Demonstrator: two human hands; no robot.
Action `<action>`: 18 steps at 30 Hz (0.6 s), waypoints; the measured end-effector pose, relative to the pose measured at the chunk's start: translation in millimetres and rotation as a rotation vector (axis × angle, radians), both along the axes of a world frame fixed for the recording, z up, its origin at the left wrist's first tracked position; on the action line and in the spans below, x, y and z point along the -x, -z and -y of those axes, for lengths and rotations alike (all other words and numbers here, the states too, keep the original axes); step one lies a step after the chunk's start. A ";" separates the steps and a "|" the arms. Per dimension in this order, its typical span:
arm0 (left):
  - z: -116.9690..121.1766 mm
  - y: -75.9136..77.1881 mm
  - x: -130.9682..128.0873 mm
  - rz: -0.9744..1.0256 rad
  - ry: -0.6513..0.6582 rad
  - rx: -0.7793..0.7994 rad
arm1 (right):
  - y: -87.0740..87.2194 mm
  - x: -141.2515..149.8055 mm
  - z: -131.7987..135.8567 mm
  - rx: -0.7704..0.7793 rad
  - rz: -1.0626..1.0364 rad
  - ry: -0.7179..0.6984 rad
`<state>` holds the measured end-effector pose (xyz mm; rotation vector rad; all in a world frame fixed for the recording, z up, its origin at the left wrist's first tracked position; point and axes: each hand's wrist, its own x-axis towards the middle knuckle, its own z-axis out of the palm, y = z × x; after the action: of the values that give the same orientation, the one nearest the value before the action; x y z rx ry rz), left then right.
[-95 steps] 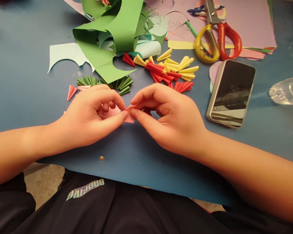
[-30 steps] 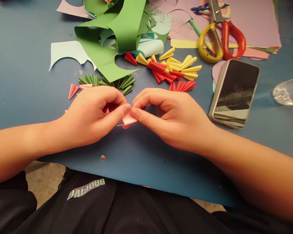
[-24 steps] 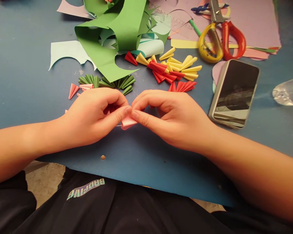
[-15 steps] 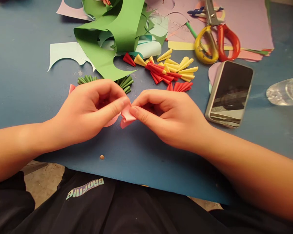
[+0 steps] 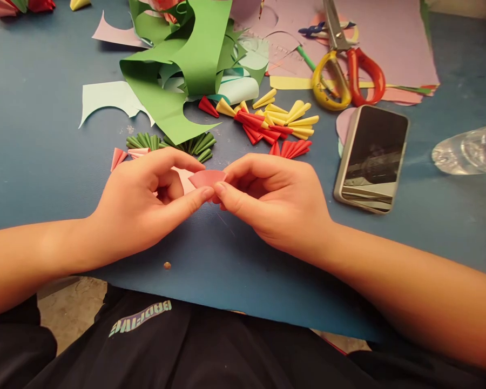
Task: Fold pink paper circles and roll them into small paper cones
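Observation:
Between my two hands is a small pink paper piece (image 5: 208, 177), its curved edge facing away from me. My left hand (image 5: 146, 200) pinches its near edge between thumb and fingers. My right hand (image 5: 275, 197) grips the same piece at its right side, thumb against the paper. Lighter pink paper (image 5: 183, 175) shows behind my left fingers, partly hidden. Just beyond my left hand lie pink paper cones (image 5: 119, 158) and a row of dark green cones (image 5: 192, 145). Red cones (image 5: 295, 148) and yellow cones (image 5: 299, 112) are scattered beyond my right hand.
Green paper offcuts (image 5: 204, 48) and a white offcut (image 5: 105, 100) lie at the back. Scissors (image 5: 338, 48) rest on purple sheets (image 5: 397, 43). To the right are a phone (image 5: 375, 156) and a clear bottle (image 5: 470, 151) on the blue table (image 5: 44, 162).
The pink paper was curled between my fingertips; now it shows as a flatter, fan-like shape turned away from me. The view has shifted slightly, bringing paper shapes in at the top left.

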<state>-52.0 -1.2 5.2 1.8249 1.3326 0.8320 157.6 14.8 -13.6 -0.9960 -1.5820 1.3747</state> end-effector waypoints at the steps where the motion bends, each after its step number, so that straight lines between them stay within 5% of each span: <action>1: -1.2 0.3 0.3 0.022 0.011 0.027 | 0.9 0.2 -0.5 0.012 -0.021 -0.007; 8: -6.9 -1.6 2.5 0.116 0.100 0.199 | 4.0 -0.5 -4.4 0.013 -0.075 -0.071; 18: -5.7 -5.0 3.2 0.095 0.120 0.192 | -3.2 -6.8 -11.6 -0.064 0.017 -0.139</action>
<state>-55.2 4.4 10.2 1.6765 1.1887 0.6935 164.4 26.4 -10.4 -0.8757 -1.7246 1.4021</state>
